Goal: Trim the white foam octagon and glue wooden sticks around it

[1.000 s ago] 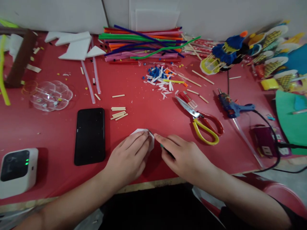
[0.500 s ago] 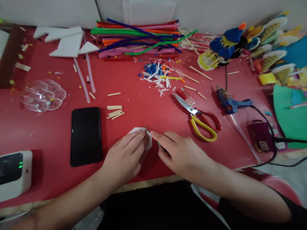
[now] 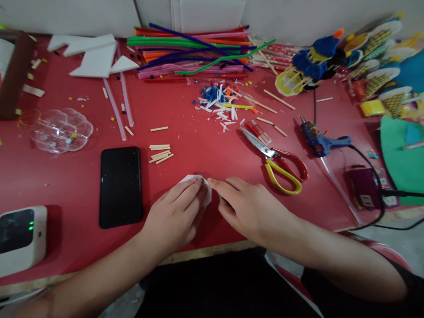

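Observation:
My left hand [image 3: 180, 205] presses a small white foam piece [image 3: 208, 198] against the red tabletop, its fingers together and covering most of the piece. My right hand [image 3: 243, 205] is closed around a craft knife whose handle the fingers hide. Only the thin blade [image 3: 203, 176] shows, at the piece's upper right edge by my left fingertips. Short wooden sticks [image 3: 160, 152] lie beyond my left hand, in a small group. Right of them, a pair of scissors [image 3: 271, 161] with one yellow and one red handle rests partly open.
A black phone [image 3: 120, 187] lies left of my hands, near a white device [image 3: 23, 238] with green lights. Farther back are pipe cleaners [image 3: 195, 48], white foam offcuts [image 3: 94, 55] and a pile of clippings [image 3: 217, 104]. A glue gun [image 3: 319, 137] with its cord lies at the right.
The whole view has shifted slightly. The blade stays at the foam piece's edge, and both hands keep nearly the same pose.

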`<state>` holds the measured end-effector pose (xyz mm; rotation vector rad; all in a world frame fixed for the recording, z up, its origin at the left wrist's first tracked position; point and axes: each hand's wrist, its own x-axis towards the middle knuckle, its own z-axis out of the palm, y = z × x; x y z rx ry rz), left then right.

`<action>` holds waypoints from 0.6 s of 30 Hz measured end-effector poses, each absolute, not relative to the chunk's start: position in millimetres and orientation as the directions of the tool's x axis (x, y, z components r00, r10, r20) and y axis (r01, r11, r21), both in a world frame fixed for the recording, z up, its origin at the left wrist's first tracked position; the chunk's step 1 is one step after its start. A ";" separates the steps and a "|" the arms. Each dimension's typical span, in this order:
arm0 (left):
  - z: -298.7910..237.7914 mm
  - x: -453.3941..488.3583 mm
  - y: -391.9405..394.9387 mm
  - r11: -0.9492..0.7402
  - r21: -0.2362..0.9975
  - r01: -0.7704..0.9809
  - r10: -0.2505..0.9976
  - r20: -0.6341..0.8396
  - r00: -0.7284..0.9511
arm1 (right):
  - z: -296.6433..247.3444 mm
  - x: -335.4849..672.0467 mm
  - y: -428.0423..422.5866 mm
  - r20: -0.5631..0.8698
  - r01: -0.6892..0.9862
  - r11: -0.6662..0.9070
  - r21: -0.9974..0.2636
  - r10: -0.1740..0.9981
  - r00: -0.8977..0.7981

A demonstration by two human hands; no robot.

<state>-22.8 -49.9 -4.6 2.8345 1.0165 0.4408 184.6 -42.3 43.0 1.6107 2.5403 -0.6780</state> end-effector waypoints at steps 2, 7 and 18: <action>-5.0 -22.7 -49.9 -0.770 0.191 0.608 0.638 0.237 0.733 | 44.7 182.9 -40.7 -0.290 0.877 0.364 -0.313 0.843 -0.453; -1.4 -22.3 -49.1 -0.777 0.153 0.610 0.628 0.258 0.735 | 45.6 180.9 -38.8 -0.308 0.877 0.369 -0.309 0.833 -0.459; 0.7 -23.0 -48.4 -0.784 0.135 0.606 0.620 0.223 0.752 | 36.0 187.1 -43.3 -0.235 0.867 0.395 -0.304 0.851 -0.470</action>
